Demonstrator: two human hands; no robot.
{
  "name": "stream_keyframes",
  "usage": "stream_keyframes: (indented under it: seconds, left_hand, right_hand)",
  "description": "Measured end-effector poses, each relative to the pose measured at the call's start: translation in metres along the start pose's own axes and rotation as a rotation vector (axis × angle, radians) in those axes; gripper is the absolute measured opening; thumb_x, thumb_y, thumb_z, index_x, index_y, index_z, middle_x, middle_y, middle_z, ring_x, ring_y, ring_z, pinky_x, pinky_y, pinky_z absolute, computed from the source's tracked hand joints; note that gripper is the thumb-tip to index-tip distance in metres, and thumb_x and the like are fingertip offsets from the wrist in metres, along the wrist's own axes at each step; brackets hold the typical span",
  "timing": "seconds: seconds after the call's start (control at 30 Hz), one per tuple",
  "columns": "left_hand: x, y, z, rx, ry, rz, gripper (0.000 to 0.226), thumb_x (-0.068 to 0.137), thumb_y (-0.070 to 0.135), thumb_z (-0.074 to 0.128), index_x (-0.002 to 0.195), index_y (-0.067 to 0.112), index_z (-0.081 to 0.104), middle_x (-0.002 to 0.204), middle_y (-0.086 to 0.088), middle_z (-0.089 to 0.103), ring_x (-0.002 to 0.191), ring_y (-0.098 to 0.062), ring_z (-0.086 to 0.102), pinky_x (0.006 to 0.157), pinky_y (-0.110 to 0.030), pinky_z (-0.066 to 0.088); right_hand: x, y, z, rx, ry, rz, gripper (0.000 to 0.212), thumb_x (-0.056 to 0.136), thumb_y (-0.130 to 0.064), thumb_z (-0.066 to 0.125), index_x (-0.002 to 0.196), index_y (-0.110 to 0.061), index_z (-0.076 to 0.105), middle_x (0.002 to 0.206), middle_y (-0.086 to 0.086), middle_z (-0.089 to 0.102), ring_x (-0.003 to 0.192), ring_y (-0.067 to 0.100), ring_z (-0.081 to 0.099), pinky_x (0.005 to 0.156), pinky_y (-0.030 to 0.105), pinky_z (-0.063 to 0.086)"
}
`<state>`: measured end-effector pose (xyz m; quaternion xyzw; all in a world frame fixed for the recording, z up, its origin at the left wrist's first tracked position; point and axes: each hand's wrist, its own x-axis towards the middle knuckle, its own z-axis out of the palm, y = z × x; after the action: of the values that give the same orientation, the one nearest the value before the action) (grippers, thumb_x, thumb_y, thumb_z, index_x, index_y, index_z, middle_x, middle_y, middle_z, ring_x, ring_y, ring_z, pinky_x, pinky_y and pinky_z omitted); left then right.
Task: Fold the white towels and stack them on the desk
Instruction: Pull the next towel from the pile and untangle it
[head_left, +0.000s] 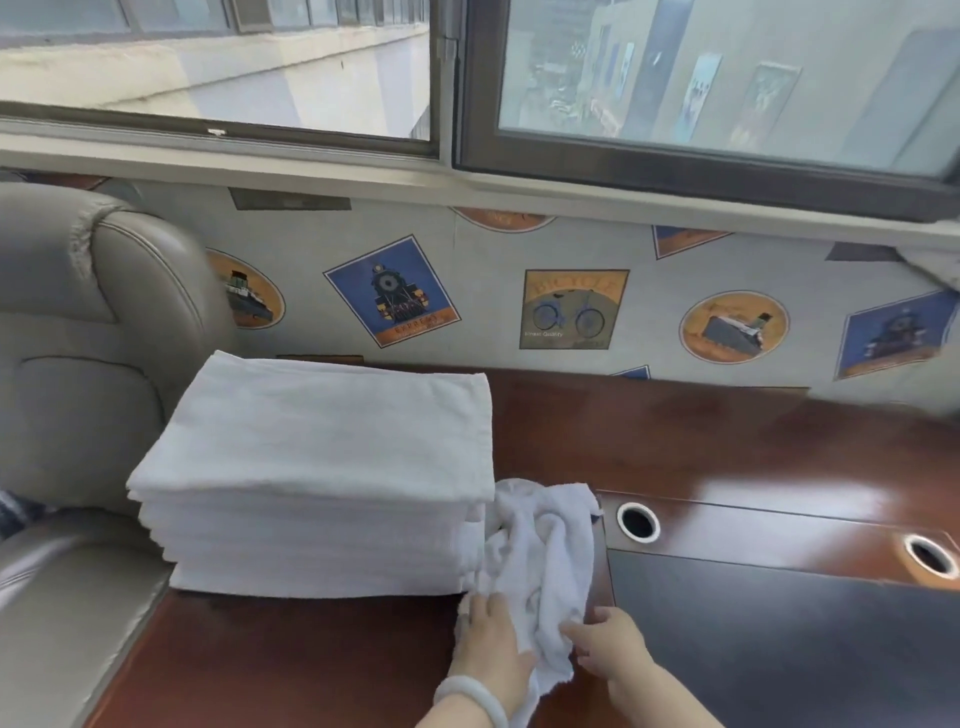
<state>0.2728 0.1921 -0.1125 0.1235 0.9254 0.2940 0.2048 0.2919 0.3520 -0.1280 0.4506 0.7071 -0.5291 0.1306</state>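
**Head view, left to right.** At the far left stands a grey padded chair, its seat level with the edge of the reddish-brown desk. On the left part of the desk rests a stack of folded white towels, many layers high, with squared edges and a flat top sheet.

Touching the stack's right-hand near corner lies one crumpled white towel. It is unfolded and bunched, and it runs from the corner toward the viewer and down between the two hands.

The left hand lies on the near left part of this towel, with its fingers straight and pointing toward the stack. A fold of cloth covers the thumb side, so it cannot be told whether the hand actually grips the towel. A pale bangle circles the left wrist.

The right hand is just beside the left, at the towel's near right edge. Its fingers are curled, and its thumb and fingertips pinch the cloth.

To the right of the hands, a dark inset panel is set into the desk surface. Behind it are two round cable holes with pale rims, a nearer one and a farther one near the frame's right edge.

Along the wall behind the desk runs a row of printed pictures, among them a locomotive and a bicycle. A dark-framed window runs above them.
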Motion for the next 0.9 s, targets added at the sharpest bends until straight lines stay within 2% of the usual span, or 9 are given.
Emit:
stream_keyframes:
  seconds: [0.07, 0.13, 0.27, 0.33, 0.37, 0.5, 0.57, 0.77, 0.9]
  left_hand:
    - [0.0, 0.0, 0.01, -0.072, 0.01, -0.148, 0.077, 0.088, 0.039, 0.063, 0.147, 0.013, 0.022, 0.155, -0.006, 0.013, 0.146, -0.024, 0.022, 0.117, -0.029, 0.024]
    - [-0.001, 0.005, 0.011, -0.168, 0.056, -0.252, 0.062, 0.091, 0.03, 0.058, 0.144, 0.013, 0.031, 0.15, -0.007, 0.03, 0.138, -0.022, 0.039, 0.11, -0.025, 0.034]
    - [-0.008, 0.024, 0.004, -0.342, 0.058, -0.343, 0.011, 0.092, 0.016, 0.052, 0.095, 0.017, 0.062, 0.099, -0.002, 0.062, 0.09, -0.018, 0.06, 0.073, -0.024, 0.041]
    - [-0.012, 0.042, -0.003, -0.528, 0.156, -0.336, 0.027, 0.092, 0.009, 0.052, 0.067, 0.019, 0.052, 0.07, 0.002, 0.053, 0.063, -0.013, 0.048, 0.064, -0.027, 0.035]
    - [-0.013, 0.052, -0.006, -0.634, 0.209, -0.34, 0.031, 0.093, 0.008, 0.052, 0.064, 0.021, 0.051, 0.066, 0.003, 0.052, 0.061, -0.011, 0.047, 0.064, -0.028, 0.035]
    - [-0.007, 0.107, -0.002, -0.795, 0.274, -0.35, 0.018, 0.098, 0.018, 0.051, 0.089, 0.016, 0.067, 0.098, -0.012, 0.07, 0.092, -0.027, 0.065, 0.084, -0.041, 0.053]
    - [-0.006, 0.146, 0.013, -0.91, 0.279, -0.353, 0.017, 0.097, 0.01, 0.053, 0.088, 0.017, 0.066, 0.108, -0.019, 0.07, 0.1, -0.036, 0.065, 0.093, -0.052, 0.052]
    - [-0.023, 0.271, 0.043, -1.257, 0.384, -0.186, 0.035, 0.094, -0.003, 0.047, 0.089, 0.016, 0.076, 0.091, -0.012, 0.074, 0.084, -0.027, 0.067, 0.077, -0.039, 0.055]
    - [-0.012, 0.322, 0.042, -1.347, 0.399, -0.068, 0.035, 0.094, -0.008, 0.044, 0.107, 0.01, 0.071, 0.091, -0.013, 0.073, 0.088, -0.028, 0.063, 0.084, -0.043, 0.049]
  right_hand:
    - [-0.005, -0.001, -0.009, 0.155, -0.021, -0.014, 0.011, 0.078, 0.008, 0.069, 0.082, 0.001, 0.061, 0.052, 0.008, 0.052, 0.04, 0.013, 0.041, 0.04, 0.021, 0.038]
    - [-0.006, -0.004, -0.023, 0.24, -0.016, -0.072, 0.01, 0.084, 0.01, 0.059, 0.083, 0.002, 0.064, 0.057, 0.009, 0.055, 0.045, 0.014, 0.042, 0.041, 0.019, 0.038]
    - [-0.004, -0.011, -0.06, 0.435, 0.002, -0.167, 0.009, 0.092, 0.006, 0.054, 0.09, 0.002, 0.062, 0.077, 0.016, 0.064, 0.067, 0.023, 0.058, 0.059, 0.028, 0.05]
    - [0.001, -0.017, -0.09, 0.643, 0.025, -0.193, 0.011, 0.097, 0.002, 0.05, 0.09, -0.001, 0.057, 0.085, 0.018, 0.063, 0.072, 0.026, 0.06, 0.066, 0.032, 0.05]
    - [0.006, -0.02, -0.11, 0.736, 0.034, -0.206, 0.013, 0.099, 0.0, 0.048, 0.09, -0.005, 0.055, 0.087, 0.017, 0.063, 0.075, 0.026, 0.06, 0.069, 0.034, 0.05]
    - [0.019, -0.024, -0.205, 0.866, 0.033, -0.267, 0.007, 0.102, -0.004, 0.046, 0.104, -0.005, 0.052, 0.095, 0.015, 0.061, 0.08, 0.029, 0.059, 0.077, 0.039, 0.051]
    - [0.026, -0.018, -0.255, 0.863, 0.029, -0.287, 0.011, 0.101, -0.003, 0.047, 0.111, -0.003, 0.051, 0.1, 0.018, 0.062, 0.083, 0.031, 0.061, 0.076, 0.037, 0.052]
    - [0.044, -0.014, -0.401, 0.761, 0.137, -0.475, 0.01, 0.097, 0.001, 0.053, 0.091, -0.001, 0.06, 0.098, 0.025, 0.062, 0.085, 0.032, 0.061, 0.09, 0.042, 0.052]
    - [0.053, -0.017, -0.464, 0.591, 0.118, -0.567, 0.005, 0.09, -0.001, 0.065, 0.093, 0.0, 0.069, 0.089, 0.02, 0.07, 0.083, 0.03, 0.065, 0.086, 0.037, 0.053]
